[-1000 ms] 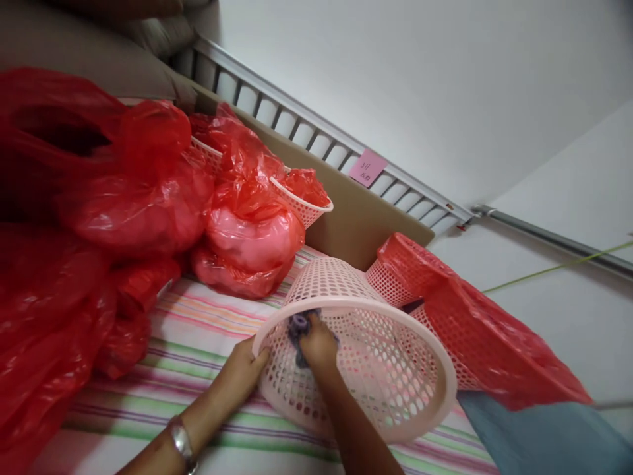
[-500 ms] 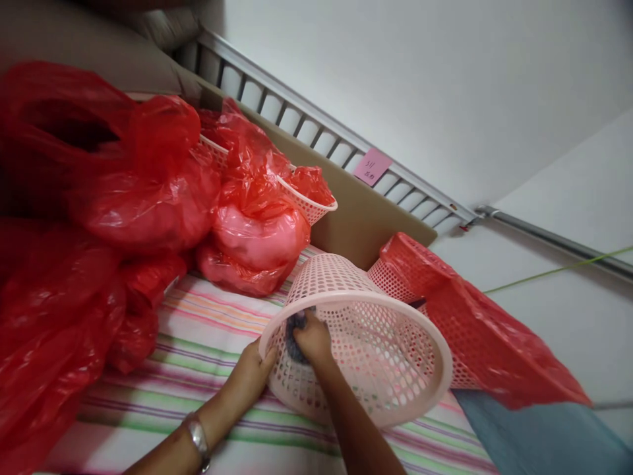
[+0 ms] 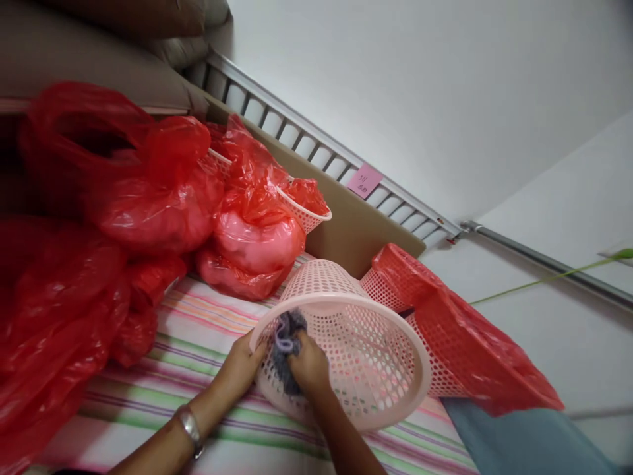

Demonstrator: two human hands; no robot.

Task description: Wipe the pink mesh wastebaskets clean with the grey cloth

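Observation:
A pale pink plastic basket (image 3: 353, 300) full of holes lies tipped on its side, its mouth facing me. My left hand (image 3: 241, 361) grips the rim at its left side, thumb over the edge. Inside the mouth, my right hand (image 3: 311, 365) is closed on a crumpled grey-blue cloth (image 3: 287, 356) with a light purple edge. The cloth rests against the inner left wall, close to the rim. Beneath the basket is a striped sheet (image 3: 208, 389) in white, green, pink and purple.
Several filled red plastic bags (image 3: 257, 237) crowd the left. A basket in a red bag (image 3: 445, 316) leans behind on the right, near a blue-grey surface (image 3: 504, 435). Behind stand a tan board (image 3: 346, 231) and a metal railing (image 3: 306, 142) with a pink note (image 3: 364, 181).
My right hand has brought the cloth nearer the basket's mouth, where more of it shows. The basket appears slightly further left in view, with my left hand still on its rim.

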